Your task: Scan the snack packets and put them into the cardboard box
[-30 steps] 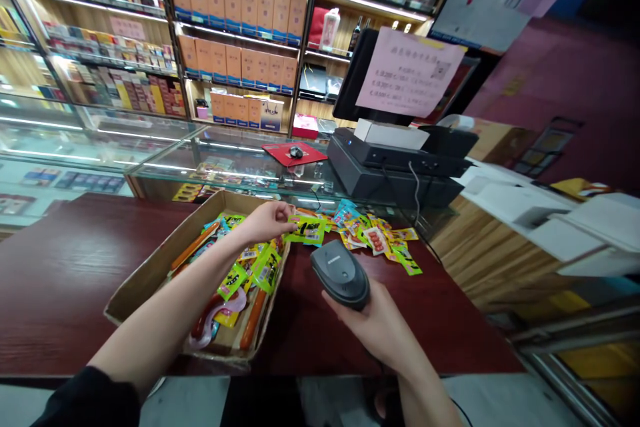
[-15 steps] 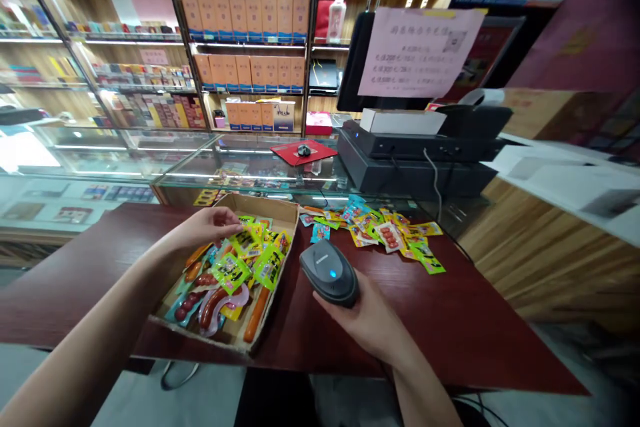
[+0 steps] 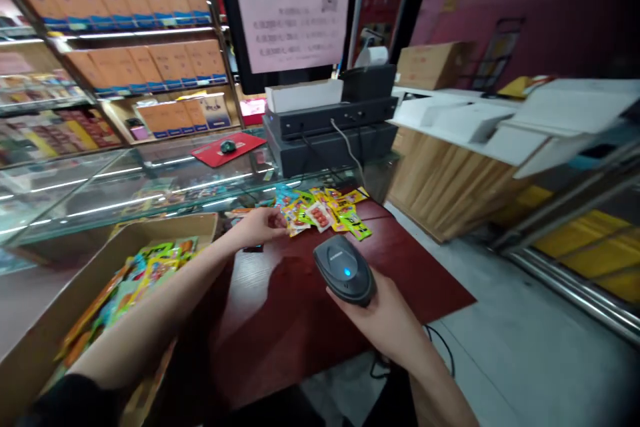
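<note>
My right hand (image 3: 383,310) is wrapped around a dark grey barcode scanner (image 3: 345,270) with a lit blue light, held above the dark red table. My left hand (image 3: 261,225) reaches out to the left edge of a pile of small snack packets (image 3: 320,213). Its fingers are loosely bent and apart, with no packet visible in them. The packets are yellow, green and blue, and one pale packet shows red sausages. Beneath my left forearm stands an open cardboard box (image 3: 207,225) with more snack packets and sausages, partly hidden by the arm.
Behind the pile are a glass counter (image 3: 165,180), a red mouse pad (image 3: 213,153) with a mouse (image 3: 228,146), and a black cash register (image 3: 330,147) beneath a screen bearing a pink notice (image 3: 293,20). White boxes (image 3: 465,121) stand on a wooden cabinet (image 3: 425,180) to the right.
My left hand has moved from over the cardboard box to the packet pile. The view has turned right, and the box now sits farther left. My right hand still holds the scanner.
</note>
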The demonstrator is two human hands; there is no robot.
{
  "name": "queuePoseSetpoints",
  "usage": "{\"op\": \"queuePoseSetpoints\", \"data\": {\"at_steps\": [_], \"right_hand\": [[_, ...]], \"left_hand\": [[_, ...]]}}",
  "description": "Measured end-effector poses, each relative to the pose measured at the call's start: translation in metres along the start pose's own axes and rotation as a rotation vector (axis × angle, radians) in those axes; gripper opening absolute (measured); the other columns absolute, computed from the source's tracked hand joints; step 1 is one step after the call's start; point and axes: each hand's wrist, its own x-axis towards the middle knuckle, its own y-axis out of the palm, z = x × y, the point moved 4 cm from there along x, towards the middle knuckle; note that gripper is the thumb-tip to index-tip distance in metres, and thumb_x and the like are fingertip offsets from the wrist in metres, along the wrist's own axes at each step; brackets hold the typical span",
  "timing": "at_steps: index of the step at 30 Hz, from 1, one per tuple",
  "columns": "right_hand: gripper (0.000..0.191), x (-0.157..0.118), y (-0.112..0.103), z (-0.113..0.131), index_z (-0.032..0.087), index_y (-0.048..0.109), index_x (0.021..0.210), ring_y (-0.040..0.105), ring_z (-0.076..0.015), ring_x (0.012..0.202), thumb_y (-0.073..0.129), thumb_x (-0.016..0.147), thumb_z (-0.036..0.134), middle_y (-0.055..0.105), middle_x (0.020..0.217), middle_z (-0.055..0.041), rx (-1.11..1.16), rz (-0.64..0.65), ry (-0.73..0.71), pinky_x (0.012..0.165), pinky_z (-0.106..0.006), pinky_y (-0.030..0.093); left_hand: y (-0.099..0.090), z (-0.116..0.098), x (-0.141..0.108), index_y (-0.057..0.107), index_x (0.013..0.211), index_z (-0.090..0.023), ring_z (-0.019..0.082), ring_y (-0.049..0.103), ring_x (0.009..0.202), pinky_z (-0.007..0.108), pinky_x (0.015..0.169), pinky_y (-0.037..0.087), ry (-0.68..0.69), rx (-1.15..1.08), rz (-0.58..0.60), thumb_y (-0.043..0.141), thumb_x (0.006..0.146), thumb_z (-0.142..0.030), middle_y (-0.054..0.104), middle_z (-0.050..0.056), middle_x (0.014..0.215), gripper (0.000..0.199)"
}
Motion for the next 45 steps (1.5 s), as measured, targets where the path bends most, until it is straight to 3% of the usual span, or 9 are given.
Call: {"op": "queuePoseSetpoints", "data": {"at_steps": [3, 8, 12, 16, 22, 26, 31, 38, 45], "right_hand": [[0.028, -0.005, -0.023, -0.020, 0.022, 0.064, 0.109, 0.069, -0.0210, 0.089, 0.065, 0.082, 0.029, 0.073, 0.101, -0.0047, -0.051, -0.061, 0.049, 0.081, -0.033, 0.054], [0.030, -0.012, -0.049, -0.047, 0.022, 0.065, 0.109, 0.069, -0.0221, 0.087, 0.066, 0.080, 0.031, 0.073, 0.100, -0.0053, -0.086, -0.149, 0.116, 0.079, -0.034, 0.055], [0.029, -0.016, -0.058, -0.057, 0.022, 0.066, 0.108, 0.069, -0.0213, 0.081, 0.066, 0.080, 0.031, 0.074, 0.094, -0.0048, -0.098, -0.177, 0.132, 0.076, -0.034, 0.055], [0.030, -0.017, -0.056, -0.052, 0.021, 0.065, 0.109, 0.069, -0.0212, 0.084, 0.066, 0.081, 0.029, 0.073, 0.097, -0.0049, -0.100, -0.160, 0.121, 0.077, -0.033, 0.054], [0.032, -0.017, -0.036, -0.024, 0.021, 0.064, 0.112, 0.069, -0.0224, 0.092, 0.065, 0.082, 0.029, 0.072, 0.104, -0.0057, -0.076, -0.108, 0.073, 0.084, -0.035, 0.054], [0.032, -0.016, -0.015, 0.002, 0.022, 0.066, 0.111, 0.069, -0.0252, 0.094, 0.066, 0.079, 0.028, 0.073, 0.101, -0.0060, -0.056, -0.075, 0.018, 0.084, -0.038, 0.056], [0.030, -0.010, 0.023, 0.032, 0.024, 0.067, 0.108, 0.070, -0.0257, 0.092, 0.068, 0.078, 0.029, 0.075, 0.096, -0.0040, -0.053, 0.023, -0.039, 0.081, -0.036, 0.058], [0.031, 0.001, 0.089, 0.059, 0.023, 0.064, 0.111, 0.069, -0.0229, 0.097, 0.066, 0.082, 0.032, 0.073, 0.107, -0.0057, -0.010, 0.198, -0.111, 0.087, -0.037, 0.054], [0.028, 0.006, 0.127, 0.083, 0.021, 0.065, 0.106, 0.068, -0.0238, 0.096, 0.067, 0.081, 0.035, 0.073, 0.105, -0.0072, -0.036, 0.248, -0.175, 0.085, -0.037, 0.054]], "left_hand": [[0.037, -0.019, 0.044, 0.066, 0.095, -0.018, 0.021, 0.063, 0.087, 0.032, 0.080, 0.049, 0.137, 0.322, -0.024, 0.063, 0.076, -0.031, 0.069, 0.007, 0.093, 0.024], [0.079, -0.031, 0.081, 0.057, 0.126, -0.018, 0.031, 0.043, 0.127, 0.044, 0.103, 0.036, 0.311, 0.709, -0.086, 0.056, 0.073, -0.011, 0.048, 0.014, 0.140, 0.054], [0.094, -0.027, 0.090, 0.057, 0.126, -0.019, 0.030, 0.049, 0.120, 0.045, 0.099, 0.038, 0.309, 0.783, -0.051, 0.052, 0.076, -0.010, 0.056, 0.015, 0.128, 0.051], [0.092, -0.027, 0.085, 0.066, 0.114, -0.022, 0.028, 0.055, 0.109, 0.043, 0.095, 0.040, 0.318, 0.782, -0.032, 0.047, 0.079, -0.008, 0.062, 0.013, 0.115, 0.042], [0.065, -0.023, 0.054, 0.070, 0.111, -0.021, 0.022, 0.061, 0.103, 0.032, 0.092, 0.044, 0.327, 0.511, 0.033, 0.049, 0.075, -0.010, 0.068, 0.009, 0.111, 0.043], [0.035, -0.011, 0.021, 0.073, 0.102, -0.022, 0.020, 0.064, 0.087, 0.027, 0.080, 0.046, 0.224, 0.279, 0.043, 0.054, 0.078, -0.022, 0.072, 0.005, 0.097, 0.031], [-0.011, 0.009, -0.034, 0.073, 0.094, -0.018, 0.016, 0.056, 0.065, 0.024, 0.065, 0.043, 0.112, 0.080, -0.070, 0.055, 0.082, -0.042, 0.067, 0.001, 0.072, 0.032], [-0.055, 0.039, -0.113, 0.072, 0.094, -0.016, 0.017, 0.058, 0.076, 0.024, 0.069, 0.045, 0.033, -0.284, -0.112, 0.059, 0.080, -0.044, 0.068, 0.001, 0.080, 0.034], [-0.081, 0.056, -0.149, 0.070, 0.091, -0.015, 0.011, 0.055, 0.061, 0.019, 0.054, 0.040, -0.041, -0.341, -0.296, 0.063, 0.077, -0.051, 0.066, 0.000, 0.073, 0.040]]}}
